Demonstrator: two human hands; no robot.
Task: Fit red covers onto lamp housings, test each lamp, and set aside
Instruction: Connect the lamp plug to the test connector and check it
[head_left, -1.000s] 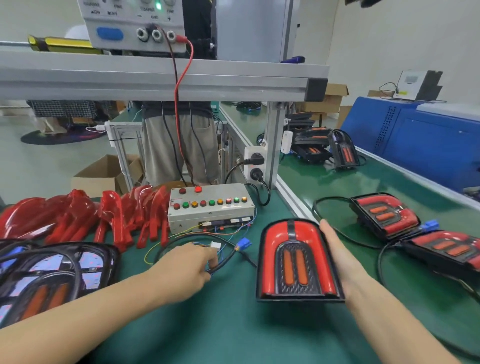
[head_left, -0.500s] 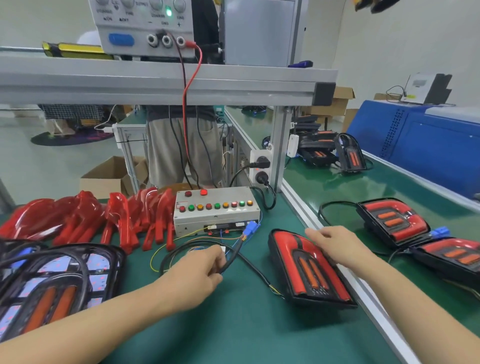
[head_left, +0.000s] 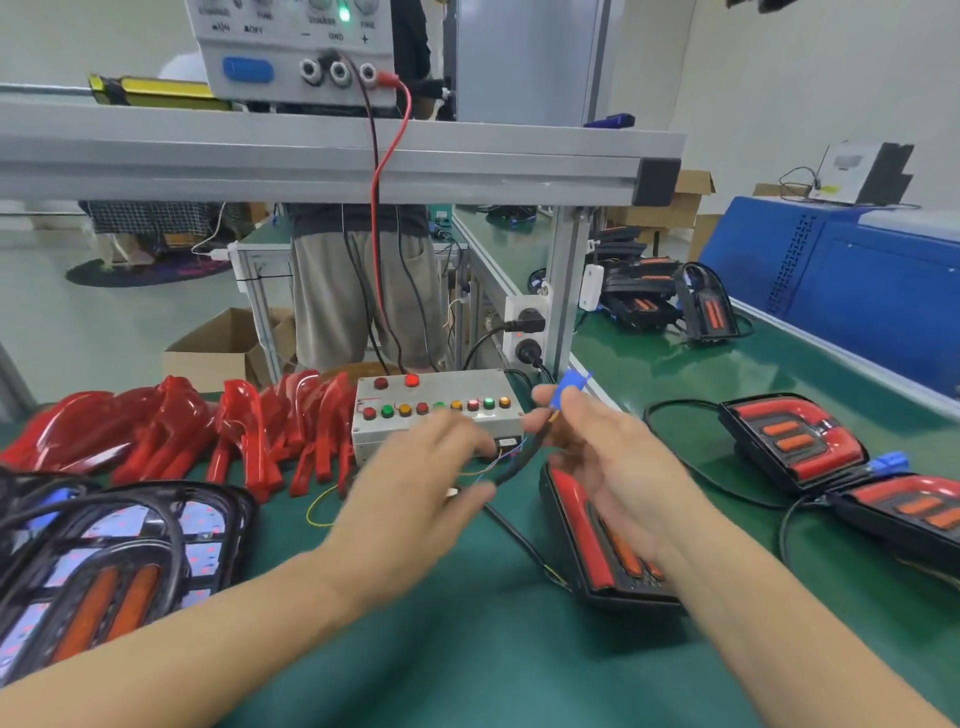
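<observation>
Above lamp (head_left: 597, 540): right hand (head_left: 608, 457) pinches blue connector (head_left: 569, 387); left hand (head_left: 415, 488) blurred, grip unclear.

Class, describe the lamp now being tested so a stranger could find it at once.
Start at the grey button box on the green bench. The lamp lies just in front, under the right hand, which pinches its blue plug. The other covered lamps lie farther right.

Glossy red plastic covers (head_left: 249, 441) on a matt green mat (head_left: 467, 649).
</observation>
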